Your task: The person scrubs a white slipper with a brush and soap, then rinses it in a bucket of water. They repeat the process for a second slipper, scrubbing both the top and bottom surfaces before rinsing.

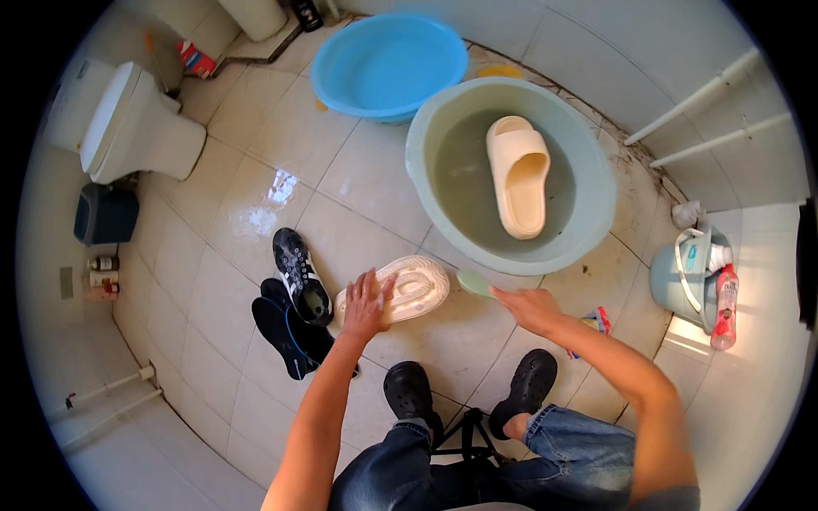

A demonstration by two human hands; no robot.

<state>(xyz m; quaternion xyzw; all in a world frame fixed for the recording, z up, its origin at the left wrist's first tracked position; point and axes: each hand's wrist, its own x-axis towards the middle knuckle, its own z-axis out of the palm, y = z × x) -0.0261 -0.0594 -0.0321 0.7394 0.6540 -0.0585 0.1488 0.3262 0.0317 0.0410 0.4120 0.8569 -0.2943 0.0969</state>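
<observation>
My left hand (367, 305) rests on a cream slipper (418, 289) that lies sole up on the tiled floor, its ridged tread showing. In my right hand (527, 309) is a pale green brush (474, 282), just right of the slipper's end; its bristles are hidden. A second cream slipper (525, 182) lies upright in a large grey-green basin (601, 211) of cloudy water. Left of my left hand stands a black sneaker (299, 271) with white stripes, wet or soapy on top. Black insoles (281, 335) and another dark shoe, partly hidden, are beside it.
A light blue basin (390, 67) stands beyond, near the wall. At the left are a toilet (137, 128) and a dark bin (107, 214). A bucket (680, 281) and pink bottle (725, 310) stand right. A colourful packet (597, 321) lies behind my right forearm. Black clogs (409, 391) are on my feet.
</observation>
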